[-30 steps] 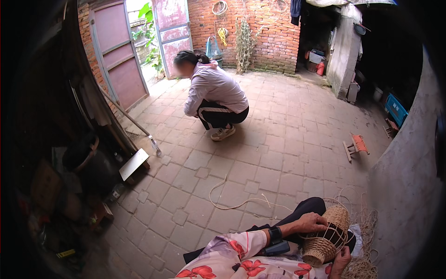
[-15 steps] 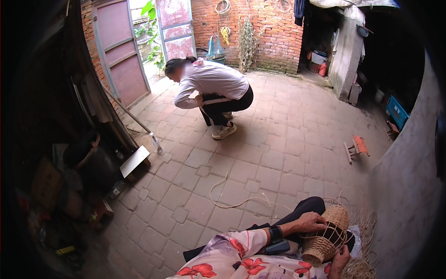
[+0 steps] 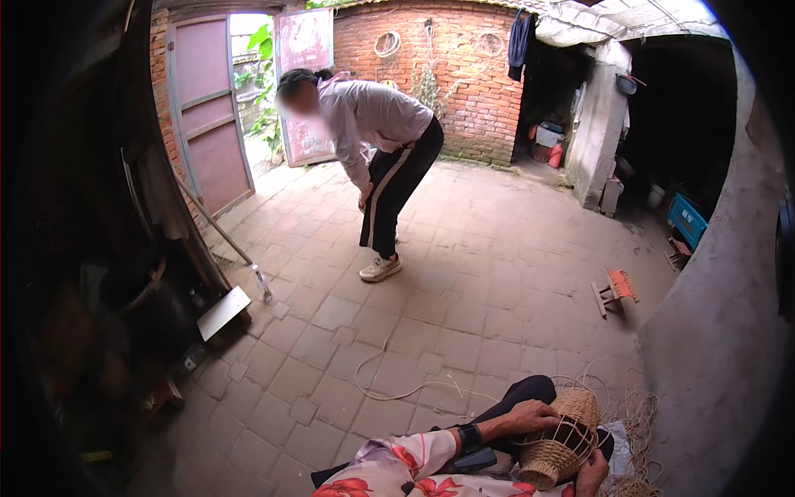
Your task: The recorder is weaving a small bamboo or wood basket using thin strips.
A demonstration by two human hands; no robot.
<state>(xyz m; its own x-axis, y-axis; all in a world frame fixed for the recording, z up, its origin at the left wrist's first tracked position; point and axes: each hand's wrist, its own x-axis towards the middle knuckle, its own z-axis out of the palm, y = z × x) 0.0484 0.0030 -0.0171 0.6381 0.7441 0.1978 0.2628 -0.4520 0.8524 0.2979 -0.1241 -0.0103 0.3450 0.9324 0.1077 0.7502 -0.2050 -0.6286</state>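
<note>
A tan woven basket (image 3: 548, 458) lies across my lap at the lower right, with two woven parts joined by a gap of bare, spread strands. My left hand (image 3: 532, 417), coming over from the left with a dark band on its wrist, has its fingers closed at the strands beside the far woven part. On the near right side, my right hand (image 3: 591, 474) grips the basket's edge by the gap. The fingertips of both hands are partly hidden. Loose strands (image 3: 636, 435) heap up beside the basket, next to a white sheet (image 3: 619, 447). A dark flat object (image 3: 472, 460) rests on my lap.
A long cord (image 3: 414, 393) curls over the paved floor. Ahead, another person (image 3: 385, 149) bends forward, hands near the knees. A small orange-topped stool (image 3: 614, 291) stands right; a white board (image 3: 224, 313) and a clear bottle (image 3: 262, 283) are left. A grey wall (image 3: 704, 331) borders the right.
The other person has risen from a squat to a bent-over stand. My view has shifted slightly. Both my hands stay on the basket in nearly the same place.
</note>
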